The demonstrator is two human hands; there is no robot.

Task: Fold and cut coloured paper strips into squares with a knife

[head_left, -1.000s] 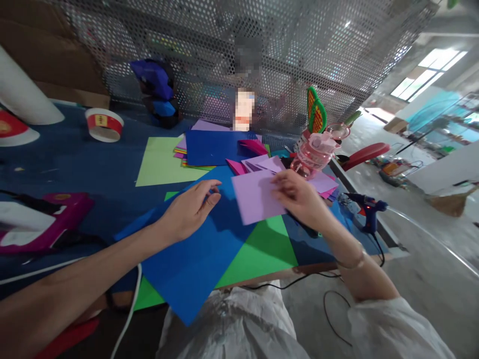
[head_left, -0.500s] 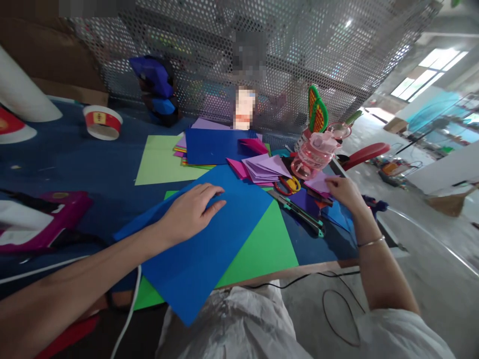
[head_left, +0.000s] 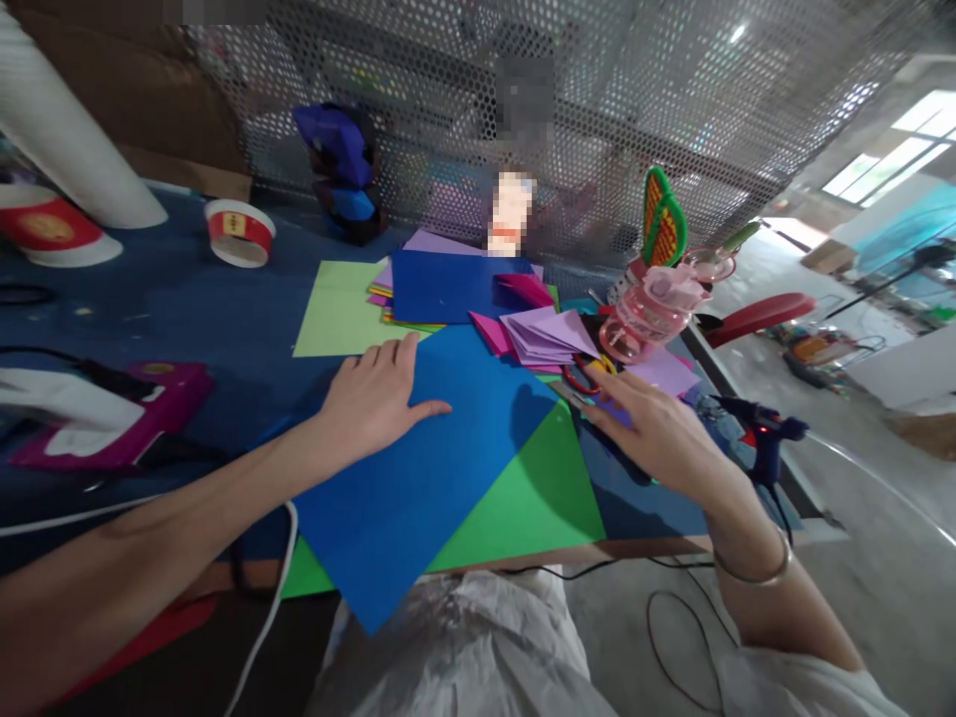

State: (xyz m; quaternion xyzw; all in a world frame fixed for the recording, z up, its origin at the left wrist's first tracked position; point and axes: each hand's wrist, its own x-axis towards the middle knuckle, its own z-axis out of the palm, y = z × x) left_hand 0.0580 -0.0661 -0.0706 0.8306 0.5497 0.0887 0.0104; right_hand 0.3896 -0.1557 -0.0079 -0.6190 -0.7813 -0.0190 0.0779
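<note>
My left hand (head_left: 371,396) lies with fingers stretched over the upper left part of a blue paper sheet (head_left: 425,478), thumb pointing right. Under that sheet lies a green sheet (head_left: 538,498). My right hand (head_left: 657,428) hovers over the right side of the table, thumb and fingers apart, nothing visible between them. Near its fingertips are scissors with red and yellow handles (head_left: 575,378) and a utility knife (head_left: 569,392), mostly hidden by the hand. Folded lilac papers (head_left: 549,334) lie just beyond, beside a flat lilac piece (head_left: 668,371).
A pink bottle (head_left: 634,317) stands at the back right. A glue gun (head_left: 769,438) rests at the right edge. Dark blue paper (head_left: 440,289) tops a stack at the back. On the left are a magenta power strip (head_left: 183,403) and a paper cup (head_left: 239,234).
My right hand has let go of the lilac piece and moved left toward the scissors and knife. My left hand has spread and turned slightly, its fingers now pointing more away from me.
</note>
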